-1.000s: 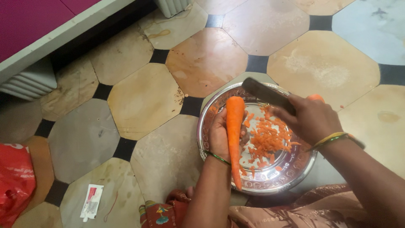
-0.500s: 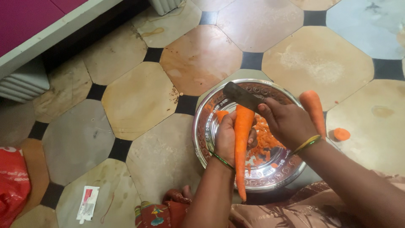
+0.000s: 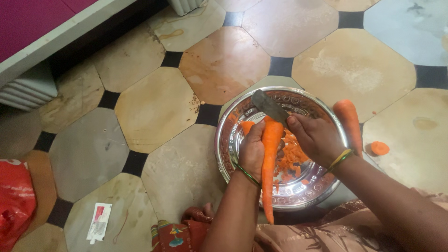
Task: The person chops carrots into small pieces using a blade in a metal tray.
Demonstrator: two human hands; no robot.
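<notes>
My left hand (image 3: pixel 252 151) grips a long orange carrot (image 3: pixel 269 163) over a round steel plate (image 3: pixel 227 140), thick end up and thin tip toward me. My right hand (image 3: pixel 315 137) holds a dark-bladed knife (image 3: pixel 269 106), its blade resting on the carrot's top end. Orange carrot peelings (image 3: pixel 293 161) lie heaped in the plate under both hands. A second carrot (image 3: pixel 349 122) rests on the plate's right rim, just beyond my right wrist.
A cut carrot end (image 3: pixel 379 148) lies on the tiled floor to the right of the plate. A red bag (image 3: pixel 16 200) and a small white sachet (image 3: pixel 99 222) sit at lower left. A white-edged purple ledge (image 3: pixel 51 32) runs along the upper left.
The knife has moved down and left onto the carrot's top end. The view shifted, bringing the second carrot and the cut end into sight at right.
</notes>
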